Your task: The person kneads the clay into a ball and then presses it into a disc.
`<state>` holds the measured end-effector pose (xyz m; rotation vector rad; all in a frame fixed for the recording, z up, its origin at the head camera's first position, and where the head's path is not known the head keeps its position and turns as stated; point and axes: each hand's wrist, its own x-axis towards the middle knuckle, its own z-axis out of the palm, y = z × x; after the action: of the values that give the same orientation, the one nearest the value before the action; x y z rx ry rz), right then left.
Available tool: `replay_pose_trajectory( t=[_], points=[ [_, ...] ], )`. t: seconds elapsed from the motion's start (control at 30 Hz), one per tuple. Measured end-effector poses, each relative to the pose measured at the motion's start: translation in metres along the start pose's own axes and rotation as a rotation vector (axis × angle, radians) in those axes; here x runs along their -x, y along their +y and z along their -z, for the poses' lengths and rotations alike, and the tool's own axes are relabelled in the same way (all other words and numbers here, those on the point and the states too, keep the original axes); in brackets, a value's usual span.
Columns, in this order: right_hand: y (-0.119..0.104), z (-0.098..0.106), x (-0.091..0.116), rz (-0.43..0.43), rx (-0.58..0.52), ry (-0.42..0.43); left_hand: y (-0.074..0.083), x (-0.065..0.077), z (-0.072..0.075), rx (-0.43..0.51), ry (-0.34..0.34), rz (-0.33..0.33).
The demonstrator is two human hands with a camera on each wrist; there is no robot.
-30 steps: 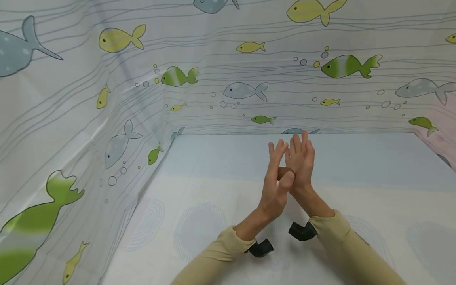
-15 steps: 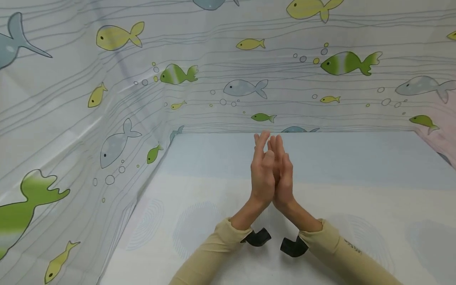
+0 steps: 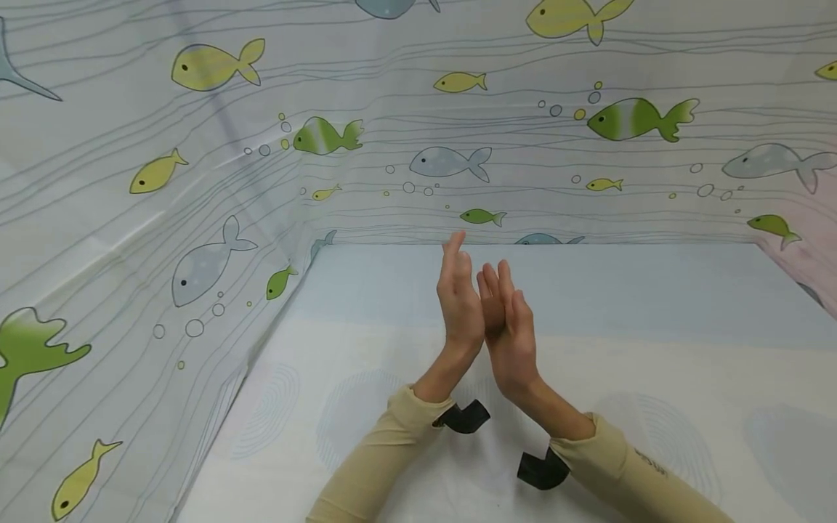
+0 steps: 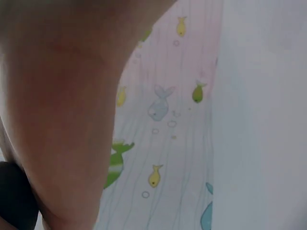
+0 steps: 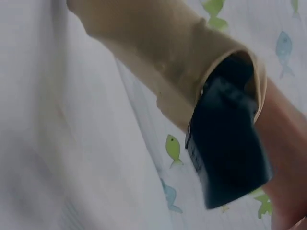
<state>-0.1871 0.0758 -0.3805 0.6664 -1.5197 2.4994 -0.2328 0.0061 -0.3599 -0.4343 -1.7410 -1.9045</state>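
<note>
In the head view, both hands are raised in front of the person, with the palms turned toward each other and the fingers mostly straight. The left hand (image 3: pixel 463 301) leans in from the left, its back showing. Slightly lower, the right hand (image 3: pixel 513 341) faces it with its fingers pointing up. A brown rounded lump (image 3: pixel 493 314) shows between the palms, partly hidden by the hands; its kind cannot be told. A large stretch of bare skin (image 4: pixel 67 124) fills the left side of the left wrist view. Neither wrist view shows the lump.
Black wrist devices (image 3: pixel 466 417) stick out from the beige sleeves (image 3: pixel 375 457). Below the hands lies a pale surface with faint circle patterns (image 3: pixel 366 414). A white curtain printed with fish (image 3: pixel 392 94) surrounds it at the back and left.
Both hands have moved left together. They slide against each other: the right was higher at first, then they were level, and now the left is higher. The brown lump stays between the palms.
</note>
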Motion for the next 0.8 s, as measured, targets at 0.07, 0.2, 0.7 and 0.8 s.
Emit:
replay_pose_trajectory(
  t=[0.07, 0.2, 0.7, 0.8],
  points=[
    [-0.003, -0.001, 0.002, -0.001, -0.021, 0.003, -0.002, -0.003, 0.001, 0.005, -0.015, -0.003],
    [-0.010, -0.004, 0.004, 0.000, -0.028, 0.014, -0.006, -0.008, 0.003, 0.047, -0.064, 0.026],
    [-0.034, 0.012, -0.024, 0.055, -0.185, 0.151, -0.012, 0.029, -0.019, 0.124, -0.326, -0.039],
    [-0.036, 0.017, -0.028, 0.080, -0.217, 0.147, -0.008, 0.036, -0.022, 0.111, -0.335, -0.058]
  ],
)
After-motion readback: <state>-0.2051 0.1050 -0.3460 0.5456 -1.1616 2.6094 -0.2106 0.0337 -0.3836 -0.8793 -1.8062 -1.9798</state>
